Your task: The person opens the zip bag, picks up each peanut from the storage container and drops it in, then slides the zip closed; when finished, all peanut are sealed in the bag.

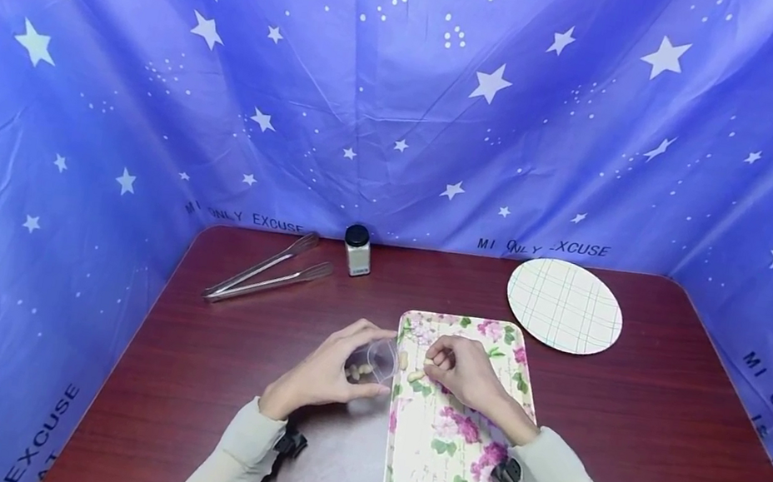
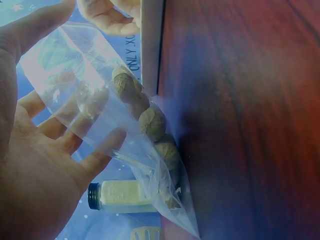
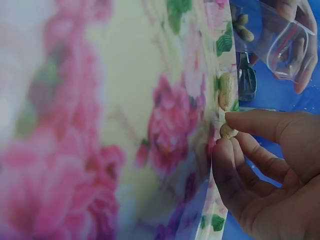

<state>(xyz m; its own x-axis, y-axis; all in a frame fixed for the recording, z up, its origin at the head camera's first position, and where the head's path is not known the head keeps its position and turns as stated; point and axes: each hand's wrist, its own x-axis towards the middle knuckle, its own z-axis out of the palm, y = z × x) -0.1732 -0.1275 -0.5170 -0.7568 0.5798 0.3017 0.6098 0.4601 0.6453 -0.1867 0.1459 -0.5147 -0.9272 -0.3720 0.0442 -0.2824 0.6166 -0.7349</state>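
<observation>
My left hand (image 1: 328,367) holds a clear zip bag (image 2: 85,85) by its mouth, which gapes toward the tray. Several unshelled peanuts (image 2: 151,124) lie along the bottom of the bag. Over the upper left part of a floral tray (image 1: 419,465), my right hand (image 1: 463,371) pinches one peanut (image 3: 228,131) between thumb and fingertips. Loose on the tray beside those fingertips are other peanuts (image 1: 416,376), close to the edge that faces the bag. The left fingers (image 2: 102,155) spread behind the clear plastic.
Metal tongs (image 1: 259,276) lie spread at the back left of the dark red table (image 1: 156,398). A black-capped shaker jar (image 1: 358,252) stands near the back edge. At the back right is an oval checked plate (image 1: 564,306). Starry blue cloth (image 1: 380,88) hangs around the table.
</observation>
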